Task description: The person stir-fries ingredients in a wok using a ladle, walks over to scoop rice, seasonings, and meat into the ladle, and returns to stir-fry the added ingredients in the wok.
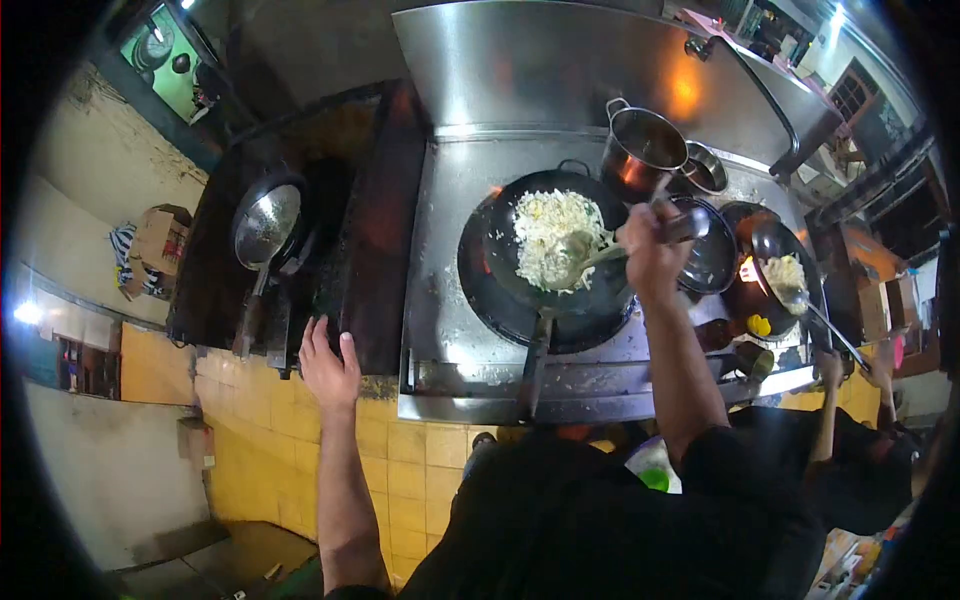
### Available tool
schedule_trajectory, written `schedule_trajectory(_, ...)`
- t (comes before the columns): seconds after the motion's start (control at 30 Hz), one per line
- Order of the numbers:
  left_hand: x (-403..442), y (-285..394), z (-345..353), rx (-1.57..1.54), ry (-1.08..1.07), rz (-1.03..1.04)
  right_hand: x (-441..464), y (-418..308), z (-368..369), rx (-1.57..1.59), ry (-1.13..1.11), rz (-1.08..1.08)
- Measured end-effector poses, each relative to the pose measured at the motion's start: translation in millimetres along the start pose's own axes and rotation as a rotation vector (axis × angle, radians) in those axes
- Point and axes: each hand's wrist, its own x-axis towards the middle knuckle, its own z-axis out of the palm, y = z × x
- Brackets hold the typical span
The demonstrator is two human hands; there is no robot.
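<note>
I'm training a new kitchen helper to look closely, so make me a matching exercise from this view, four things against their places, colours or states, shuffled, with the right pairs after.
1. Ladle
2. Left hand
3. Tall two-handled pot
4. Floor tiles

A. Yellow
B. Behind the wok, near the steel back panel
C. Held in the right hand, its bowl in the pale food
D. Empty, fingers spread

Right pairs: 1-C, 2-D, 3-B, 4-A
</note>
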Motion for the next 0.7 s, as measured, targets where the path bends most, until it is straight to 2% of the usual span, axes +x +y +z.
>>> schedule_trajectory(0.03, -5.3, -1.4, -2.2, -0.002, -0.021, 0.001, -14.3, 1.0, -10.7, -0.012, 0.011, 0.013)
schedule_trajectory(0.1, 0.3, 0.9, -1.3, 0.012, -0.002, 0.034, -22.5, -1.8, -12.3, -0.628, -0.374, -0.271)
schedule_trajectory(0.13, 0.2, 1.7, -1.4, 0.004, -0.003, 0.025, -26.5, -1.5, -8.9, -0.41, -0.268, -0.326)
schedule_trajectory(0.17, 0.3, 1.8, -1.5, 0.006, -0.004, 0.02, -25.5, 0.7, -13.0, -0.409, -0.273, -0.324)
schedule_trajectory(0.23, 0.3, 1.6, -1.6, 0.004, 0.002, 0.004, -20.6, 11.6, -35.4, -0.256, -0.016, -0.099)
schedule_trajectory(0.27, -2.4, 1.0, -3.1, 0.003, -0.006, 0.01, -11.3, 25.2, -50.0, -0.463, -0.167, -0.297)
schedule_trajectory(0.37, 3.3, 0.9, 0.5, -0.03, 0.033, 0.027, 20.0, 38.8, -39.8, -0.311, -0.128, -0.329)
schedule_trajectory(0.4, 3.7, -0.5, 0.8, -0.028, 0.034, 0.03, 30.6, 13.7, -21.2, -0.221, -0.012, -0.226)
schedule_trajectory(0.43, -0.5, -1.3, -0.2, -0.023, 0.024, 0.033, 43.8, 22.8, -17.4, -0.221, -0.019, -0.22)
schedule_trajectory(0.5, -6.8, 1.6, -4.2, -0.001, -0.013, 0.016, 61.3, 39.7, -15.0, -0.125, 0.064, -0.029)
schedule_trajectory(0.57, 3.2, 2.3, -2.1, 0.017, 0.006, 0.002, 69.5, 37.7, 2.1, -0.062, -0.058, 0.031)
schedule_trajectory(0.63, -1.2, -2.8, 0.1, 0.01, -0.038, -0.024, 69.3, 9.2, 15.4, -0.031, -0.024, -0.041)
schedule_trajectory(0.7, -6.4, 1.1, -4.6, -0.002, -0.052, -0.04, 58.2, 25.8, 16.1, -0.024, 0.085, -0.019)
